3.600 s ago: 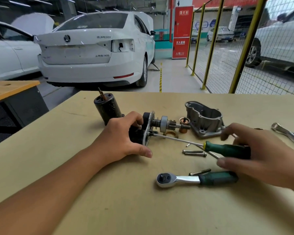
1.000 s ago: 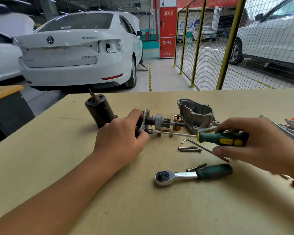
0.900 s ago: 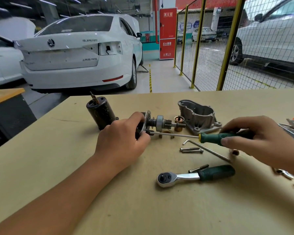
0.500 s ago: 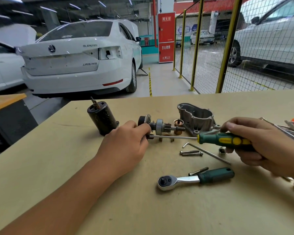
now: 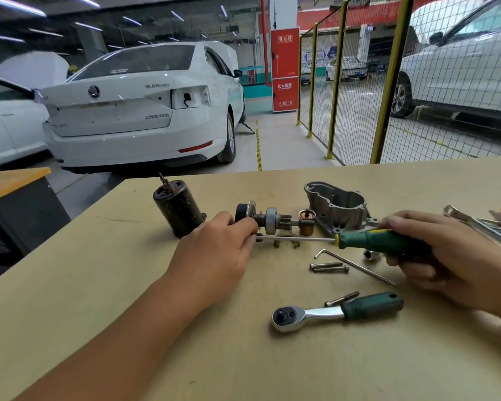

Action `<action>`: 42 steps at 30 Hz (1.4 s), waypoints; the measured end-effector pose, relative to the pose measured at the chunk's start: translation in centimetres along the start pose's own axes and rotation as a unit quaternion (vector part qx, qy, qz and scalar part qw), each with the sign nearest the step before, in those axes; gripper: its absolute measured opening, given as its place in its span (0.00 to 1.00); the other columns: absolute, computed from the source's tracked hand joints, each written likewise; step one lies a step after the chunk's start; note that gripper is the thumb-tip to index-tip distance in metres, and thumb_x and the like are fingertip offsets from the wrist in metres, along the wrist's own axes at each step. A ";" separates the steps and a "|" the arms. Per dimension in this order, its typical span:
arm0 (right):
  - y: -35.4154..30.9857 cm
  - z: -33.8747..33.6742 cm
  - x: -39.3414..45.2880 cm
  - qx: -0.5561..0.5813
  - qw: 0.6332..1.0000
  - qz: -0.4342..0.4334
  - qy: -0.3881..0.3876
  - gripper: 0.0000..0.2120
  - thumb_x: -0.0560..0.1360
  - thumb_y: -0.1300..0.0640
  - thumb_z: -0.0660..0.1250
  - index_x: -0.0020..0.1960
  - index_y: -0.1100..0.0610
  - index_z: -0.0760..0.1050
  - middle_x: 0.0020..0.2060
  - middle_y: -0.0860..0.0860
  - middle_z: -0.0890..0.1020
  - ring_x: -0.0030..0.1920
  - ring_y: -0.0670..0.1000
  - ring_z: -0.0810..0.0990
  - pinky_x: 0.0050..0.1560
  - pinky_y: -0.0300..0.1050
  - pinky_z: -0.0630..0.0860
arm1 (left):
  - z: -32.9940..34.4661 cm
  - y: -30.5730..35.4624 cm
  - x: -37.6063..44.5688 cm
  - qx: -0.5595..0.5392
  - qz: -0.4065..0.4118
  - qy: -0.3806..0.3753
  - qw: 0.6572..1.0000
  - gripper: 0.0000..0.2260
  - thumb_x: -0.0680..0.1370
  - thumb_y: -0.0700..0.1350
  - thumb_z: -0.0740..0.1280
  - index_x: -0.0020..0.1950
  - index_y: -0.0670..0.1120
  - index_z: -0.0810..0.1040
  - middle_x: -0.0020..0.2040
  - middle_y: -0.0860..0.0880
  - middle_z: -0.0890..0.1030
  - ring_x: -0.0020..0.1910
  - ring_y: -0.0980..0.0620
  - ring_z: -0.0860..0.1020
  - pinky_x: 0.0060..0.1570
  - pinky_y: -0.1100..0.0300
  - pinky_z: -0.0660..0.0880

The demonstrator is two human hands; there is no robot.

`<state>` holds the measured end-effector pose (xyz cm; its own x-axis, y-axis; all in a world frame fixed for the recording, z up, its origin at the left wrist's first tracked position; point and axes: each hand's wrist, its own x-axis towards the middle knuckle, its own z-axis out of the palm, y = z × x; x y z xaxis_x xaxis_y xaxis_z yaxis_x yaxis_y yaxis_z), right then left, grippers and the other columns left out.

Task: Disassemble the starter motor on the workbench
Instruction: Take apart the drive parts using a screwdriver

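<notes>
While my workbench [image 5: 104, 299] spreads out under me, I start at its left side, where the black motor casing [image 5: 177, 209] stands on end, apart from the rest. It looks like thick steel, so I judge it heavy and stiff, best taken round its barrel and not by the thin terminal poking from its top.

Next comes my left hand [image 5: 214, 256], fingers curled down onto the near end of the starter's shaft assembly [image 5: 268, 219], which lies on its side in the middle of the bench. What exactly my fingertips pinch is hidden beneath them. The assembly is all metal, with a disc, a collar and a small pinion; I expect it to be greasy and inclined to roll, so holding it by the disc end seems right.

The screwdriver [image 5: 370, 241] runs level from there, its tip meeting the assembly just by my left fingers. Behind it sits the grey cast housing [image 5: 337, 208], open side up, rigid but probably brittle at its ears.

My right hand [image 5: 446, 256] is wrapped round the screwdriver's green handle.

Counting: one casing, one shaft assembly, one housing, one screwdriver, one bent hex key [image 5: 356, 266], one ratchet [image 5: 336, 311], two long bolts [image 5: 329, 267] side by side, and one more bolt just above the ratchet. At the far right lies a heap of spanners [image 5: 486, 227] I cannot count.
</notes>
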<state>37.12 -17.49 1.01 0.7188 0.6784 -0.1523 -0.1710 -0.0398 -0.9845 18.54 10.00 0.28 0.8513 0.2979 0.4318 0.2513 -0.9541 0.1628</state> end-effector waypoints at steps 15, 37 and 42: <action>0.0 0.3 -0.4 0.000 1.000 -0.016 -0.016 0.20 0.65 0.50 0.76 0.52 0.58 0.79 0.38 0.63 0.80 0.25 0.50 0.67 0.23 0.38 0.64 | -2.1 -3.6 0.1 -0.045 0.057 -0.148 0.986 0.30 0.75 0.59 0.73 0.75 0.67 0.66 0.62 0.62 0.74 0.61 0.58 0.75 0.62 0.54 0.75; 0.3 1.3 -0.1 0.039 0.999 -0.017 0.024 0.17 0.67 0.52 0.74 0.51 0.60 0.80 0.39 0.60 0.81 0.29 0.50 0.72 0.23 0.41 0.70 | -2.0 -4.6 0.1 -0.095 -0.060 -0.105 0.988 0.39 0.57 0.78 0.71 0.64 0.66 0.67 0.54 0.64 0.76 0.53 0.60 0.77 0.51 0.53 0.78; 0.5 1.2 0.2 0.026 0.999 -0.035 0.028 0.15 0.67 0.53 0.74 0.50 0.59 0.79 0.37 0.60 0.81 0.26 0.50 0.69 0.22 0.39 0.65 | -2.1 -4.8 0.2 -0.076 -0.112 -0.092 0.987 0.38 0.55 0.84 0.64 0.54 0.60 0.77 0.47 0.61 0.78 0.44 0.63 0.76 0.39 0.60 0.72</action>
<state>36.33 -16.52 0.60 0.7665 0.6360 -0.0900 -0.1534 0.0452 -0.9871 16.53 14.69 1.48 0.8547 0.4772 0.2044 0.3827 -0.8452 0.3732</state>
